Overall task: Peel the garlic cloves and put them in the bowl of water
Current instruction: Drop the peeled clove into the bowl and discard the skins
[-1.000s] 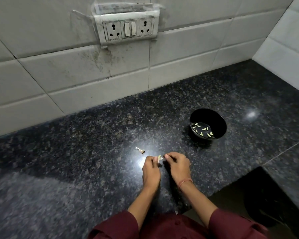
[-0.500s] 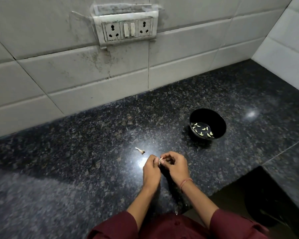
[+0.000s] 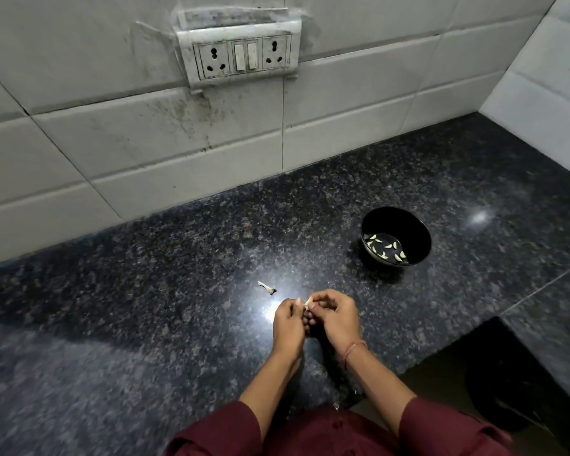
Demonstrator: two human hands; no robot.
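Two hands: the left hand (image 3: 288,324) and the right hand (image 3: 338,319) meet low over the bench (image 3: 178,291), fingers curled, both pinching one garlic clove (image 3: 308,302) at their tips.
Clove in hand: only a small pale sliver shows between the hands, and how much skin clings to it cannot be told.
Step in hand: by judgement, stripping this clove before it goes into the water.
Bowl: the black bowl (image 3: 412,225) stands on the bench beyond and to the right of the hands, well apart from them. Several peeled cloves (image 3: 387,248) lie in the water at its bottom.
Waste: one scrap of skin and stem (image 3: 266,287) lies on the bench just beyond the left hand.
Grip: one hand does best to steady the clove by its ends while a nail of the other catches a loose edge of skin and draws it along the length. Hard squeezing would likely bruise so small a clove or make it slip.
Check: one turn between the fingertips would show any papery patch left on.
Transfer: the carry goes forward and right, and a release close to the water should avoid a splash.
Risk: the clove may pop from the pinch and skid over the glossy stone, so working low limits its run.
Progress: seemingly well along, since no other unpeeled clove shows on the bench.
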